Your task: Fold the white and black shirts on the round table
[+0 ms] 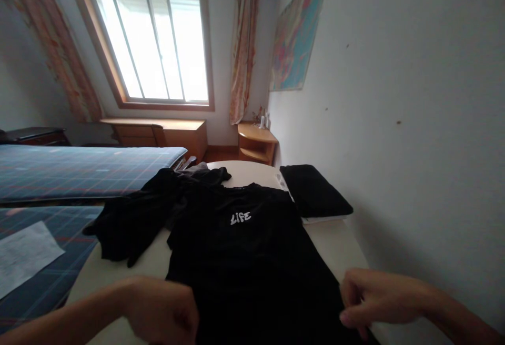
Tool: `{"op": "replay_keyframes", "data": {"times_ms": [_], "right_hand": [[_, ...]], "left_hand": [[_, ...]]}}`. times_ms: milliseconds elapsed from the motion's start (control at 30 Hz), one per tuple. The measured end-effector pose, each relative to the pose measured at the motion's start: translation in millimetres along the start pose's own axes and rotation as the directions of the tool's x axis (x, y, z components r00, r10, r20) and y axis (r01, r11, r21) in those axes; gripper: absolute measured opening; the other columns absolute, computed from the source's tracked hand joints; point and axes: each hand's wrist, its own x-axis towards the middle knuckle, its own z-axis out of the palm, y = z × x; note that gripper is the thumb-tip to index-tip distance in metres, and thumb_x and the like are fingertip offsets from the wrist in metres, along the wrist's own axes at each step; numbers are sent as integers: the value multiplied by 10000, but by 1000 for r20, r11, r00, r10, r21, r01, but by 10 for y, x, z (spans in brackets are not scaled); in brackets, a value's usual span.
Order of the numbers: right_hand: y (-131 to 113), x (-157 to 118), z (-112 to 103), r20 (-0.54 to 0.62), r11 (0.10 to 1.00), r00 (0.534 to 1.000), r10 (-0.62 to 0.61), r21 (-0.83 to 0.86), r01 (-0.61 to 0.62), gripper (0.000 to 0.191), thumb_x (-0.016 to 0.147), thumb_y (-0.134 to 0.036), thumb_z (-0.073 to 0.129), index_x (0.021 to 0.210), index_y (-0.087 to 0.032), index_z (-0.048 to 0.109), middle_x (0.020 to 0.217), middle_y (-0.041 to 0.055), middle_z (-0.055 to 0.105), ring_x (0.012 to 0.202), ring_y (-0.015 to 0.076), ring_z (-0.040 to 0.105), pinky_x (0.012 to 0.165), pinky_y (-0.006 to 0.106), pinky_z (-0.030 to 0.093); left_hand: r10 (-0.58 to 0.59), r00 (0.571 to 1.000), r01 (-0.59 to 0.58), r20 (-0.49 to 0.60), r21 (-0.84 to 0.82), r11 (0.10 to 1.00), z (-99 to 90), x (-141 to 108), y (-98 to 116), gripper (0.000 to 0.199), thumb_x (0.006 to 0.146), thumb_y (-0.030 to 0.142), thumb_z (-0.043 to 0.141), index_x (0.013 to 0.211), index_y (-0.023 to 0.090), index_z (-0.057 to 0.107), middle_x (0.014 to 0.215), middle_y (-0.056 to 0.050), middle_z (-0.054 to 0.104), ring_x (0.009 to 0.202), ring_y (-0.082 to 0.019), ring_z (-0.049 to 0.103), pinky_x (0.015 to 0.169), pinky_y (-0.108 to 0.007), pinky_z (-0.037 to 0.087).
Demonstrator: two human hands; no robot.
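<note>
A black shirt [252, 261] with white lettering lies spread on the pale table [331, 242], its neck toward the window. My left hand [163, 311] is closed at the shirt's lower left side; its fingertips are partly hidden. At the lower right edge of the shirt, my right hand [365, 300] pinches the black fabric between thumb and fingers. Crumpled dark clothing [134, 219] lies to the left of the shirt. A folded black cloth [315, 190] rests on something white at the table's right side.
Left of the table are plaid-covered beds [79, 171] with a white paper [27, 255] on the nearer one. A white wall [426, 176] stands close on the right. Wooden desks [185, 137] stand beneath the window.
</note>
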Motion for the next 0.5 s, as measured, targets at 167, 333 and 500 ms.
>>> {"op": "replay_keyframes", "data": {"times_ms": [167, 333, 500], "right_hand": [[-153, 266, 58, -318, 975, 923, -217, -104, 194, 290, 778, -329, 694, 1043, -216, 724, 908, 37, 694, 804, 178, 620, 701, 259, 457], [-213, 386, 140, -238, 972, 950, -203, -163, 167, 434, 706, -298, 764, 1128, -239, 680, 871, -4, 668, 764, 160, 606, 652, 240, 424], [-206, 364, 183, -120, 983, 983, -138, -136, 122, 521, 637, -295, 812, 1126, -236, 642, 770, -55, 660, 665, 134, 589, 562, 221, 358]], "left_hand": [[52, 500, 374, -864, 269, 888, -526, 1, 125, 242, 963, 367, 426, 990, 231, 625, 996, -57, 713, 825, -202, 698, 679, -273, 491], [50, 206, 800, -977, 198, 567, -797, 70, -194, 464, 979, 336, 450, 1407, 157, 440, 1277, -185, 590, 963, -307, 688, 696, -370, 524], [98, 250, 805, -963, 263, 533, -850, 93, -306, 317, 973, 256, 479, 1270, 177, 556, 1159, -133, 665, 1054, -287, 655, 776, -343, 517]]}}
